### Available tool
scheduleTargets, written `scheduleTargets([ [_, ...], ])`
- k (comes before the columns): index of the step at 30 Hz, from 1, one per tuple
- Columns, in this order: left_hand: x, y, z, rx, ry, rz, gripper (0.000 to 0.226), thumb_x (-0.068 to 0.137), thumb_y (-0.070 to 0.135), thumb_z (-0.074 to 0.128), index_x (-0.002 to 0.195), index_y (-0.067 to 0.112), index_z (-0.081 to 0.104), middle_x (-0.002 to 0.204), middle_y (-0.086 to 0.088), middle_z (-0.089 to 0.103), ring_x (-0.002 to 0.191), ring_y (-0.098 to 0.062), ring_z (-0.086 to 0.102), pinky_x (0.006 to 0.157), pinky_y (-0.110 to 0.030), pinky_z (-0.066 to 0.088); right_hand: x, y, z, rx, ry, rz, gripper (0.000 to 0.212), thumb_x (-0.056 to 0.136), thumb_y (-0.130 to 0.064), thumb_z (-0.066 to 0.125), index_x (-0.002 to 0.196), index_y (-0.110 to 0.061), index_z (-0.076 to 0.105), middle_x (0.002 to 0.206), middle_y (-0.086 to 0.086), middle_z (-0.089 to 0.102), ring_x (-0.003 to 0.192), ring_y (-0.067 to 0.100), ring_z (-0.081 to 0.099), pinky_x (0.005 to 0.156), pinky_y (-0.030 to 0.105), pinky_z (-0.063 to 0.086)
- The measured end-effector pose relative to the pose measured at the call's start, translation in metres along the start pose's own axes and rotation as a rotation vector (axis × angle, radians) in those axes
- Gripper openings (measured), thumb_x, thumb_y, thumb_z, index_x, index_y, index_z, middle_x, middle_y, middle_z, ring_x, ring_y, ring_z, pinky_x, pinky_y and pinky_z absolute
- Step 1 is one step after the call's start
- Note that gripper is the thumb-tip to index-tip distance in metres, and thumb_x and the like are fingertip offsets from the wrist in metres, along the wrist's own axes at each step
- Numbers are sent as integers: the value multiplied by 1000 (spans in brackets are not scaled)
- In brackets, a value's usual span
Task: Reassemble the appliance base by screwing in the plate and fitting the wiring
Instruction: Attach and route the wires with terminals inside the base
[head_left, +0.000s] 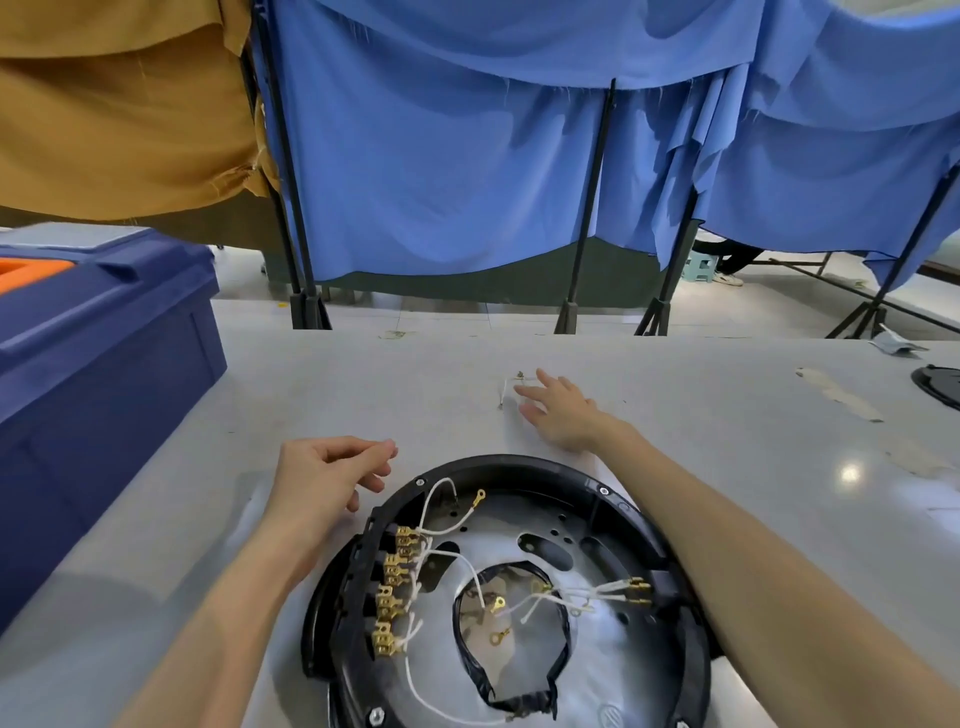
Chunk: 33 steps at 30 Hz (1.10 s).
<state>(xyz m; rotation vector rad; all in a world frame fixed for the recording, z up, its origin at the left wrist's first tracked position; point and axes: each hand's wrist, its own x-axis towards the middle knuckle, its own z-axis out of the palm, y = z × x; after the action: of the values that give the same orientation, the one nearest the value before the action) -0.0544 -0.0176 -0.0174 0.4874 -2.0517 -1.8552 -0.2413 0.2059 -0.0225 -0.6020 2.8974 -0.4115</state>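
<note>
The round black appliance base (524, 465) lies on the grey table in front of me, its metal plate (561, 654) inside. White wires with brass terminals (395, 587) run across the plate, and a black sleeved loop (519, 701) sits in the middle. My right hand (561, 413) stretches out flat beyond the base, fingers straight, fingertips beside a short loose white wire (506, 387) on the table. My left hand (322, 478) hovers left of the base rim with loosely curled fingers, thumb and forefinger close together; whether they pinch something small is unclear.
A dark blue plastic crate (98, 353) with an orange part stands at the left. Another black round part (940, 382) lies at the far right edge. Blue and mustard curtains on black stands hang behind the table. Tape scraps mark the table (779, 467) at right.
</note>
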Motion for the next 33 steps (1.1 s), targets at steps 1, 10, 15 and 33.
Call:
scheduleTargets([
  [1,4,-5,1,6,13,-12,14,79,21,78,65,19,78,63,-3,70,55,-11,58,50,-26,41,5,0,0,-7,-9,7,44,106,-39,28,148,-31,36,164,-1,5,150,28,1,116,53,10],
  [10,19,-25,9,50,59,-12,18,78,20,79,60,21,77,60,-2,69,47,-8,57,50,-23,45,16,-6,1,-41,189,-6,32,101,-13,36,103,1,65,121,11,59,118,31,47,95,43,35],
  [15,15,-25,8,72,66,14,20,79,19,78,59,19,76,59,-2,69,46,-9,57,56,-28,49,13,-2,-3,39,267,-19,21,83,8,48,75,5,68,83,15,63,83,33,55,70,35,45],
  [33,-34,27,-5,-63,-95,149,19,79,19,77,93,30,78,85,2,75,79,-5,68,76,-16,50,-91,-50,-54,993,85,-338,21,73,21,70,89,7,68,82,25,71,76,27,70,66,28,56],
])
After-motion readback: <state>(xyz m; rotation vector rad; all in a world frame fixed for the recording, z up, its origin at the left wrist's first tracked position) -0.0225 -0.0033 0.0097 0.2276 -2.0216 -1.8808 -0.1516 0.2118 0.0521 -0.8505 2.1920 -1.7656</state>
